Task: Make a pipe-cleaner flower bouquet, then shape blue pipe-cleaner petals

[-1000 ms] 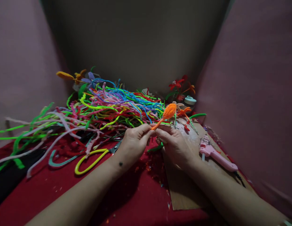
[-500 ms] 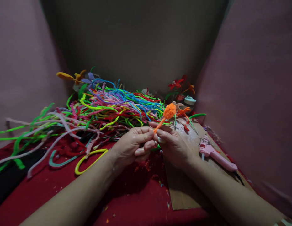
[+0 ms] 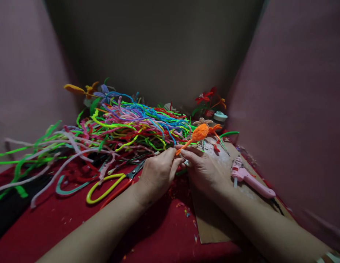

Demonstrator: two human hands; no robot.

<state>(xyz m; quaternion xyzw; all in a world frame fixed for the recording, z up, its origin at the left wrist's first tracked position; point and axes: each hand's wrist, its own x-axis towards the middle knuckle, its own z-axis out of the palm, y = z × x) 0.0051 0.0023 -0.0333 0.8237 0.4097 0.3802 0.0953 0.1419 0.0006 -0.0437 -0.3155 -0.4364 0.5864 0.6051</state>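
Red cloth [image 3: 62, 223], hands pinching orange bud [image 3: 199, 133]

A bright orange pipe-cleaner piece [image 3: 198, 133] is seen above the hands. A heap of pipe cleaners [image 3: 126, 126] is made up of neon green, yellow, pink, blue, red and pale lilac strands, all plain. The scissors [image 3: 112, 185] are given yellow handles and dark blades. The cloth [image 3: 62, 223] is coloured deep red, speckled with small light scraps. A glue gun [image 3: 250, 179] is shown in pale pink, lying on brown cardboard [image 3: 213, 223] smeared with white. Red and orange flowers [image 3: 206, 98] are seen at the back, beside a pale mint-green lid [image 3: 220, 116]. The walls [image 3: 293, 91] are coloured dusky pink.
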